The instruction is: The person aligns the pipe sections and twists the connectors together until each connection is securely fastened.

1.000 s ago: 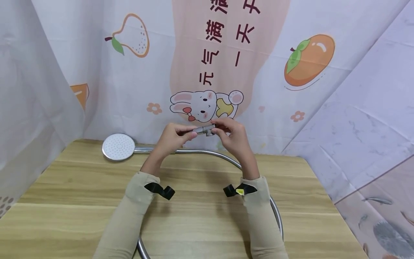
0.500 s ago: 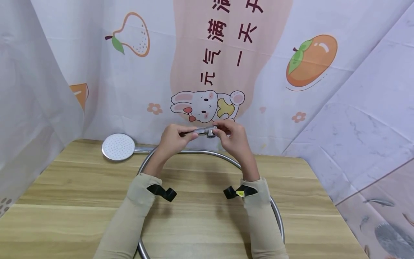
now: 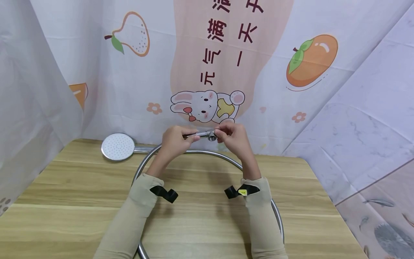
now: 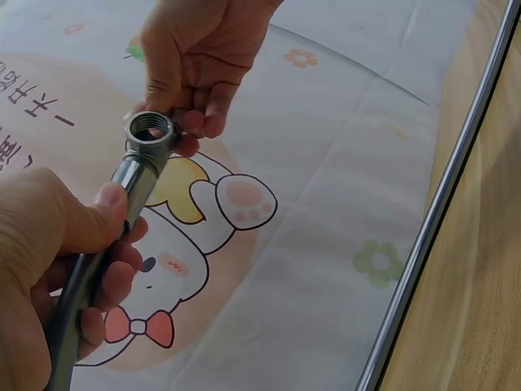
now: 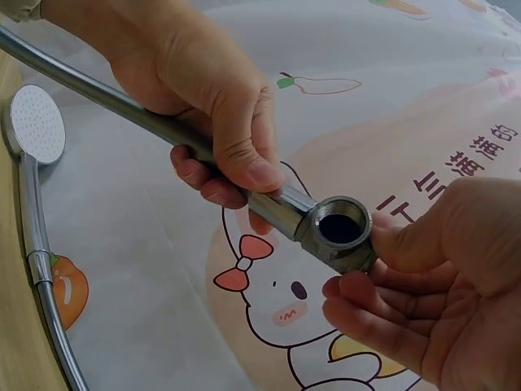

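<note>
A metal shower hose (image 5: 122,106) ends in a smooth chrome connector (image 5: 282,212). My left hand (image 3: 174,142) grips this end, thumb on top and fingers curled round it. On the connector's tip sits a small metal pipe fitting (image 4: 152,151) with a threaded side opening. My right hand (image 3: 235,139) pinches the fitting at its far end, as both wrist views show. In the head view both hands are raised in front of the curtain, above the table's back edge. The joint between connector and fitting lies between the hands.
A white-faced shower head (image 3: 118,146) with a chrome handle lies at the table's back left. Its hose (image 3: 207,152) runs along the back of the wooden table (image 3: 200,223) and loops round beneath the arms. A printed curtain (image 3: 155,64) hangs behind.
The fitting has turned, so its threaded opening now faces the head camera more. Both hands have shifted slightly down, the left one also rightward. More hose shows beside the left wrist.
</note>
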Available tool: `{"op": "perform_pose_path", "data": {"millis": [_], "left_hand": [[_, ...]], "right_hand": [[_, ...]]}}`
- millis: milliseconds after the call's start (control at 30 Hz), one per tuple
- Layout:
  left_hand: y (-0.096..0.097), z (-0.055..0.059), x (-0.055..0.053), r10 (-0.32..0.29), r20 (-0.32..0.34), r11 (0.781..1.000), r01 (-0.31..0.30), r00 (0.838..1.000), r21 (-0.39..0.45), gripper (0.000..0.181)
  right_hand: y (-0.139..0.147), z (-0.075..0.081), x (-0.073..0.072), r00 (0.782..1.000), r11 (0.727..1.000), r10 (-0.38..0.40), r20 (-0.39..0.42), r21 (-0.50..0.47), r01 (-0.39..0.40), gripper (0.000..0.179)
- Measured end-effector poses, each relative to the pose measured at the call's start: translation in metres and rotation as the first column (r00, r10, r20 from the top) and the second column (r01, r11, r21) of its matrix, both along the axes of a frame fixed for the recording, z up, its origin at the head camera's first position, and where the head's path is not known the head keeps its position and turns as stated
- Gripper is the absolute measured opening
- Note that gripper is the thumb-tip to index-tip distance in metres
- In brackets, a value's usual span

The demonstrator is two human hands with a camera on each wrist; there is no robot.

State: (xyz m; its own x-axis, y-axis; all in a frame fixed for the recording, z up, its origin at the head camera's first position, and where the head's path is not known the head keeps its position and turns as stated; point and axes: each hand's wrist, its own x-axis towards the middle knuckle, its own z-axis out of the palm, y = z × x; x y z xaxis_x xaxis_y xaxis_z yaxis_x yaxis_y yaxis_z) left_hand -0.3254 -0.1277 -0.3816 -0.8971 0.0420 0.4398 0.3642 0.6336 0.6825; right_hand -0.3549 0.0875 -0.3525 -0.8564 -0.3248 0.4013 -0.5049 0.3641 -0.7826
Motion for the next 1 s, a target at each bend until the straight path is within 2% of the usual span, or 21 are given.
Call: {"op": "perform_pose_path", "data": {"millis": [167,267,333,467,600,800,1000], "left_hand": [[-0.001,0.002,0.002,-0.051,0.051,0.999,0.05,0.997,0.012,0.023],[-0.005,0.001,0.002,-0.123,0.09,0.991,0.118,0.988,0.054,0.021],[-0.008,0.0,0.0,-0.192,0.109,0.979,0.183,0.975,0.093,0.021],[-0.017,0.0,-0.001,-0.334,0.146,0.93,0.301,0.931,0.211,0.022],[-0.026,0.006,0.003,-0.427,0.201,0.887,0.365,0.882,0.281,0.026],[-0.039,0.012,0.009,-0.505,0.276,0.852,0.421,0.818,0.311,0.033],[-0.055,0.01,0.011,-0.553,0.304,0.827,0.465,0.776,0.317,0.034]], "right_hand": [[0.004,0.001,0.0,0.996,0.999,0.041,0.074,-0.015,-0.04,0.013],[0.006,0.002,0.003,0.993,0.997,0.07,0.098,-0.029,-0.067,0.016],[0.008,0.003,0.005,0.991,0.996,0.084,0.106,-0.035,-0.081,0.017],[0.007,0.006,0.007,0.988,0.993,0.112,0.105,-0.055,-0.107,0.018],[0.005,0.008,0.01,0.989,0.991,0.124,0.076,-0.067,-0.119,0.019],[0.007,0.012,0.016,0.992,0.99,0.125,0.023,-0.063,-0.123,0.02],[0.018,0.022,0.015,0.992,0.991,0.124,0.02,-0.045,-0.123,0.019]]}}
